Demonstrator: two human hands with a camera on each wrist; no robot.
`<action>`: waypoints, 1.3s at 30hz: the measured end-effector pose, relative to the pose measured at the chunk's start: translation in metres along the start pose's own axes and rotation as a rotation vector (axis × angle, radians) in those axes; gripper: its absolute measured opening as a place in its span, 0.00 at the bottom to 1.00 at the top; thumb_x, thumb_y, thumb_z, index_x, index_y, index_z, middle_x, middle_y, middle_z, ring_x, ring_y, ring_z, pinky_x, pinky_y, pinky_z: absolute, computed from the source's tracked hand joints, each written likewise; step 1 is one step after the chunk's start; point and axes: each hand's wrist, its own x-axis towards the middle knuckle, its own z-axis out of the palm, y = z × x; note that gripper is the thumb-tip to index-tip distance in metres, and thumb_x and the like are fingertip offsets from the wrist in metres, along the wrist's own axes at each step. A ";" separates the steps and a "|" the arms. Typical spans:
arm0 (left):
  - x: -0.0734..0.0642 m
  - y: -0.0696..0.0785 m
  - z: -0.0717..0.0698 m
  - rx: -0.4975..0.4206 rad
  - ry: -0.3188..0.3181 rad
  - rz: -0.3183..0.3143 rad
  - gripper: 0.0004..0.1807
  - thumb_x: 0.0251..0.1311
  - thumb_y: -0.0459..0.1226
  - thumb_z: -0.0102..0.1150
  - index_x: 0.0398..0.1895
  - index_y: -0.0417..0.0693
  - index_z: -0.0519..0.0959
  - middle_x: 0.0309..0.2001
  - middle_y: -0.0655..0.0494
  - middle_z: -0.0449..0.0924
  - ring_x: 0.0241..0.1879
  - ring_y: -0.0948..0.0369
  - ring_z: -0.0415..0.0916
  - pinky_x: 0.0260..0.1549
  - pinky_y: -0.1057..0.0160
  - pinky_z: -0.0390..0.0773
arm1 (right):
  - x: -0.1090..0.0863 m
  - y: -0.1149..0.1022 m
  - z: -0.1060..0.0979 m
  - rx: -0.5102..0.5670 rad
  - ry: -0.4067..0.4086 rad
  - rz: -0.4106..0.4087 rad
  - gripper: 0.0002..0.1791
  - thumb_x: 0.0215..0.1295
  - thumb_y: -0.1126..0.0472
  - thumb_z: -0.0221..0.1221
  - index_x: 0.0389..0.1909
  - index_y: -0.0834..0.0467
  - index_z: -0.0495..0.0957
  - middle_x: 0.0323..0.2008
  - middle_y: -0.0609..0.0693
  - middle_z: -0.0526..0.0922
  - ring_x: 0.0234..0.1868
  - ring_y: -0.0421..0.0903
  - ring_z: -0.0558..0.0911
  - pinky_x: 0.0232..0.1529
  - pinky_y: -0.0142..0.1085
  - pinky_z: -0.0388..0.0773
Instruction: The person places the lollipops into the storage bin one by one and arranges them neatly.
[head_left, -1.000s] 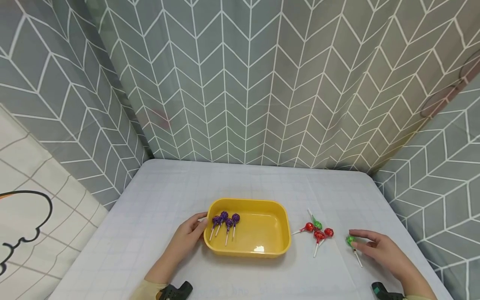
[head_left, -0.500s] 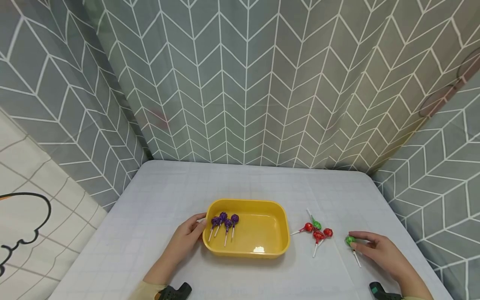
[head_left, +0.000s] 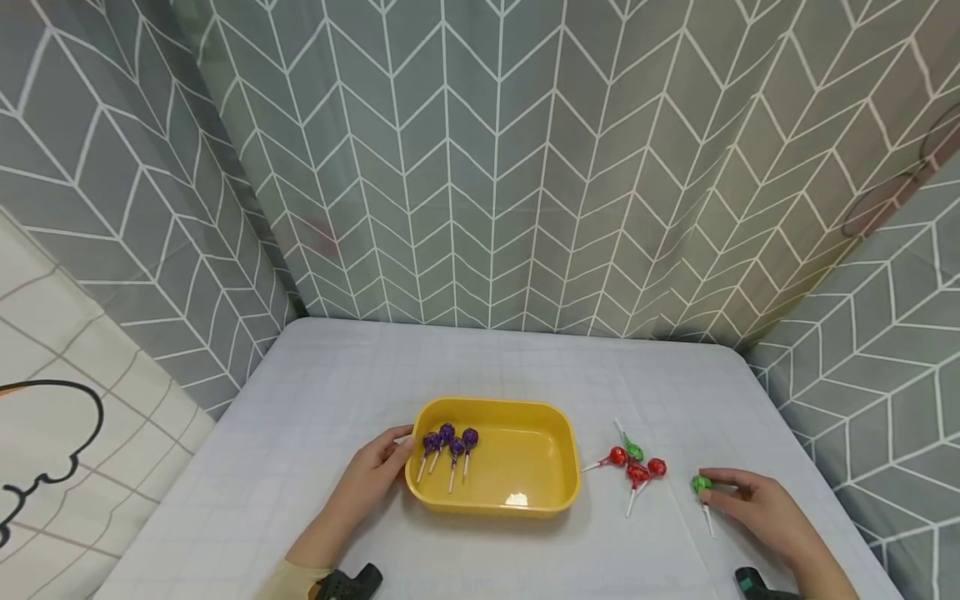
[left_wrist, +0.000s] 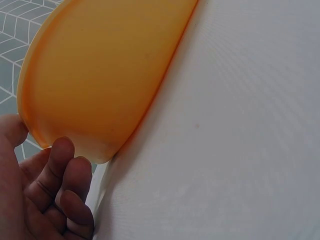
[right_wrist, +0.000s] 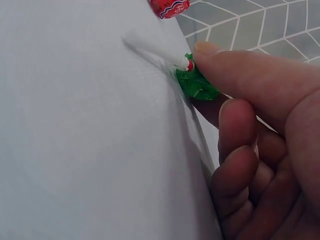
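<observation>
My left hand (head_left: 378,467) holds the left end of a yellow plastic tray (head_left: 517,450). Seen from the left wrist, the thumb is at the tray's rim and the curled fingers (left_wrist: 62,160) are against its outer end wall. Several purple-wrapped lollipops (head_left: 456,447) lie at the left inside the tray, sticks toward me. To the right, my right hand (head_left: 761,504) pinches a green lollipop (right_wrist: 197,86) by its wrapped head between thumb and forefinger. Its white stick (head_left: 708,521) points toward me, close over the tabletop.
Between tray and right hand lies a loose group of red lollipops (head_left: 637,473) with one green lollipop (head_left: 633,451). They rest on a white-covered table (head_left: 360,358). Patterned curtains (head_left: 465,167) surround its back and sides.
The right hand has shifted slightly toward me, and the stick of its green lollipop has swung a little to the left. The left hand and the tray have stayed practically in place.
</observation>
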 end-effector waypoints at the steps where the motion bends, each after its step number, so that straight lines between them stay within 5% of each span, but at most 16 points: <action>1: 0.000 0.000 0.000 0.000 0.000 0.001 0.19 0.58 0.58 0.47 0.52 0.71 0.70 0.25 0.59 0.77 0.24 0.59 0.73 0.25 0.63 0.72 | 0.000 -0.001 0.000 -0.011 0.003 0.002 0.28 0.53 0.37 0.57 0.50 0.49 0.77 0.50 0.50 0.76 0.46 0.29 0.69 0.38 0.30 0.70; 20: 0.000 0.000 -0.001 -0.020 -0.010 -0.001 0.19 0.58 0.58 0.47 0.52 0.70 0.71 0.26 0.59 0.77 0.25 0.59 0.74 0.27 0.63 0.73 | 0.002 -0.009 -0.003 -0.030 0.033 0.028 0.31 0.52 0.35 0.56 0.51 0.51 0.76 0.51 0.54 0.75 0.45 0.38 0.70 0.36 0.33 0.71; 28: 0.000 0.000 -0.001 -0.014 -0.013 0.002 0.19 0.60 0.56 0.47 0.53 0.69 0.70 0.25 0.59 0.77 0.25 0.60 0.74 0.27 0.63 0.73 | 0.000 -0.023 -0.007 -0.002 0.046 0.016 0.30 0.51 0.38 0.59 0.50 0.53 0.76 0.46 0.53 0.76 0.30 0.41 0.68 0.25 0.32 0.68; 39: 0.000 -0.003 0.001 -0.005 -0.014 -0.002 0.20 0.58 0.59 0.47 0.53 0.70 0.70 0.26 0.60 0.77 0.26 0.60 0.74 0.28 0.64 0.73 | 0.002 -0.039 -0.012 -0.006 0.019 0.037 0.34 0.50 0.34 0.57 0.53 0.53 0.75 0.50 0.55 0.75 0.36 0.47 0.71 0.29 0.36 0.70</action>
